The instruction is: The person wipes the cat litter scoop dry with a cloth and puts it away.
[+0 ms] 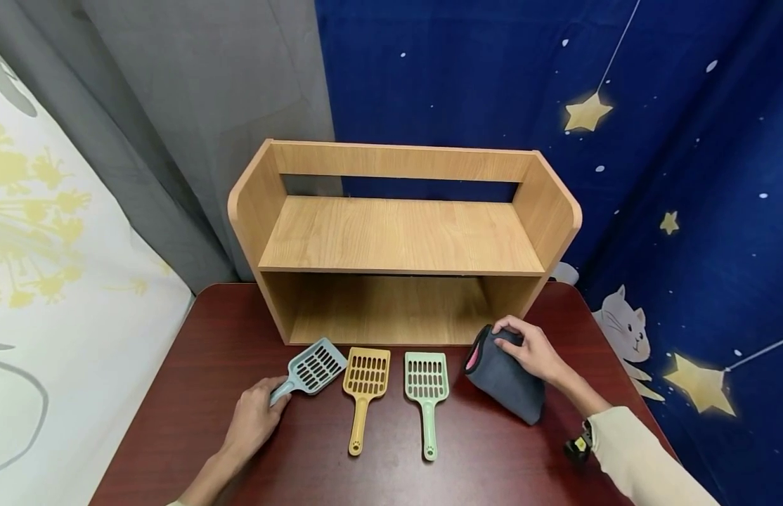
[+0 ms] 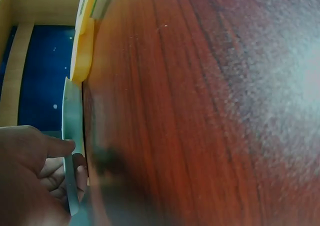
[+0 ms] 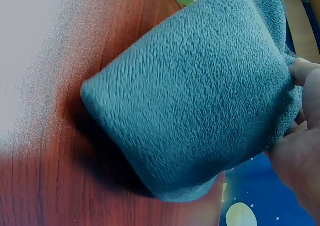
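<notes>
The left hand (image 1: 252, 419) is placed at the near left of the dark red desk (image 1: 493, 457). Its fingers (image 2: 60, 148) are curled round the handle of the grey-blue scoop (image 1: 311, 370), which is seen edge-on in the left wrist view (image 2: 72, 136). The scoop's slotted head is angled away to the right and lies flat on the desk.

Just right of it, the yellow scoop (image 1: 365, 383) is laid flat with its handle toward the person, and the green scoop (image 1: 426, 386) is laid beside that in the same direction. The three scoops are set in a row, apart from one another.

At the near right, the right hand (image 1: 533, 351) is held over the upper end of the rolled grey fleece cloth (image 1: 505, 383). Its fingers (image 3: 302, 71) are wrapped round the edge of the roll, as shown in the right wrist view (image 3: 200, 101). A pink lining is visible at the roll's left end. The lower end of the roll rests on the desk.

Behind the scoops and the cloth, the wooden shelf unit (image 1: 400, 242) is stood on the desk, against a blue starred backdrop (image 1: 682, 140).
</notes>
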